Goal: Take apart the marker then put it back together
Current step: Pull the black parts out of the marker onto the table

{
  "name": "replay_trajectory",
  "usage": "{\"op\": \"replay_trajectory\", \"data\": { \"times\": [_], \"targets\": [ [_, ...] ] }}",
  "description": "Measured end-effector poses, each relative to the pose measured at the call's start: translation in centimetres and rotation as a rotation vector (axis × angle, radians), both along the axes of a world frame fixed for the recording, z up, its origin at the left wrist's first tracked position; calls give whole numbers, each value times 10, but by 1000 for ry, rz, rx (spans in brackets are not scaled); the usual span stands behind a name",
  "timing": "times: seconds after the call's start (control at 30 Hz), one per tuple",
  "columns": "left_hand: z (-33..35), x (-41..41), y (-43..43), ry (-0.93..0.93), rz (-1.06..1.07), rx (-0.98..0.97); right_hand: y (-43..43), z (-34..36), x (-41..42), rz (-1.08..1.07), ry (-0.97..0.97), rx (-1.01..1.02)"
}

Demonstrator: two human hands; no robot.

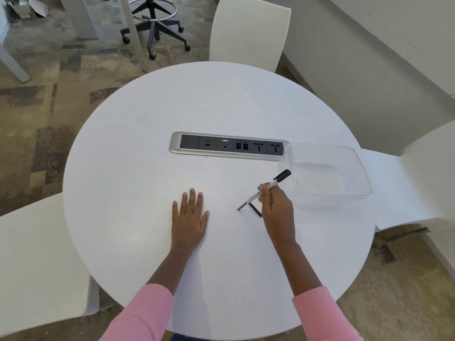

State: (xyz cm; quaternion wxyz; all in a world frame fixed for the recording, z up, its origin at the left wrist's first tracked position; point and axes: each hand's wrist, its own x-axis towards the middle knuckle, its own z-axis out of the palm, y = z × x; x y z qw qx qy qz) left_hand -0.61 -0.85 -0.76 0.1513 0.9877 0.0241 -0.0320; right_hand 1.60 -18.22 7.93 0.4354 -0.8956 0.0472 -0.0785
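My right hand (277, 207) grips a white marker (267, 188) with a black end cap, held tilted, its grey tip touching the round white table (147, 168). A thin black stick-like part (255, 209) lies on the table just beside the tip, under my fingers. My left hand (189, 217) rests flat on the table, fingers spread, holding nothing.
A clear plastic container (327, 173) stands to the right of the marker, overlapping the end of a silver and black power socket strip (226, 145) set in the table's middle. White chairs (248, 30) surround the table.
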Motion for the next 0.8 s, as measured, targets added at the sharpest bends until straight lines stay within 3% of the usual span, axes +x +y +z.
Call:
{"op": "replay_trajectory", "data": {
  "times": [0.57, 0.8],
  "targets": [
    [-9, 0, 3, -55, 14, -26, 0, 24, 26, -73, -131, 174],
    [-8, 1, 3, -21, -1, 1, 6, 2, 28, -1, 58, 98]
  ]
}}
